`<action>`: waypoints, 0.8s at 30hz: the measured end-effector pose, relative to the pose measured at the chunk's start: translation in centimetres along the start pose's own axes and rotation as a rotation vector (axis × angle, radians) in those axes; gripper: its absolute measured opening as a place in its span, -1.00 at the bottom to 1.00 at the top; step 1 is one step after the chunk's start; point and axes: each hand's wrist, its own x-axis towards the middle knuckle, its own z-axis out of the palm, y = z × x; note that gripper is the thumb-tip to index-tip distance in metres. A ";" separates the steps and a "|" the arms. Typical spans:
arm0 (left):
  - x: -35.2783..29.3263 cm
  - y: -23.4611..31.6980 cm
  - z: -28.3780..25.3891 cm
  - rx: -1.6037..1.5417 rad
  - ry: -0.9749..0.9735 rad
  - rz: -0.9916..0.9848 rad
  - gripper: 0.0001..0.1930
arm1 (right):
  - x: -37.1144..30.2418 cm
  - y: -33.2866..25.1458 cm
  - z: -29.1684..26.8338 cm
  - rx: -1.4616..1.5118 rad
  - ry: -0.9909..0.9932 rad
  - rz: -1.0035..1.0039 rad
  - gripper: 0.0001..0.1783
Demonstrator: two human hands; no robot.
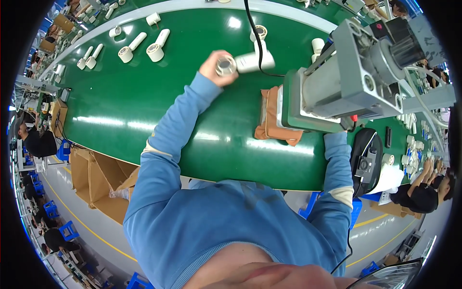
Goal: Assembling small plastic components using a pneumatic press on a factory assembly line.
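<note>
- Right sleeve (338, 159) runs up to the press (332, 91); right hand hidden behind it, can't tell its grip.
- Black case (363, 166) right of that sleeve, black device on it.
- Open carton (89, 180) on the floor, left, below the surface (120, 106) edge.
- Surface is green, glossy.
- Brown pad (273, 126) lies under the press's green plate.
- Left hand (211, 67) is out over the surface, grip wrapped around a white round part (225, 66), ring end up. Blurred.
- White cylinder (255, 60) just right of it; can't tell if joined.
- Black cable (250, 19) crosses in front of that cylinder.
- White ring-ended piece (260, 32) just beyond.
- Four white handled units (155, 52) far left, spaced apart, two short caps (153, 19) past them.
- Co-workers (418, 192) both sides, black tops.
</note>
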 end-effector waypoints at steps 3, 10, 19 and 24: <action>2.7 -8.1 -0.5 0.104 0.272 -0.201 -0.41 | -0.3 -0.4 0.1 -0.055 -0.030 -0.052 -0.50; 7.6 -8.4 -0.1 0.981 0.290 0.017 -0.33 | -0.3 0.8 1.0 -0.151 -0.070 0.076 -0.49; 15.1 -7.3 3.9 0.986 -0.086 0.822 -0.41 | 1.3 -5.4 -9.6 0.178 0.161 0.350 -0.56; 15.0 -9.7 1.6 0.827 -0.180 0.031 -0.47 | 1.3 -4.4 -8.1 -0.034 0.330 0.246 -0.65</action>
